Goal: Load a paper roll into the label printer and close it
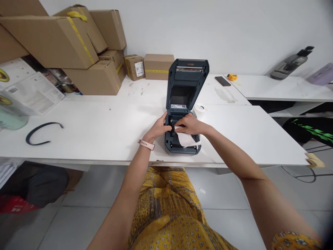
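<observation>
A dark blue-grey label printer [168, 148] stands on the white table near its front edge, its lid [197, 86] raised and tilted back. My left hand [158, 127] grips the printer's left side, with the thumb reaching inside by a black roll holder [170, 121]. Inside the bay, my right hand [190, 125] has its fingers curled on white label paper [186, 139]. The paper's loose end droops over the front right of the printer. My right fingers hide part of the paper and the bay. Behind my right wrist, a white roll [199, 109] sits beside the printer.
Cardboard boxes [52, 43] are piled at the back left, with smaller ones [159, 64] along the wall. A black headband-like loop [32, 133] lies at left. A phone [222, 81], yellow tape measure [232, 77] and pump bottle [290, 64] are at back right.
</observation>
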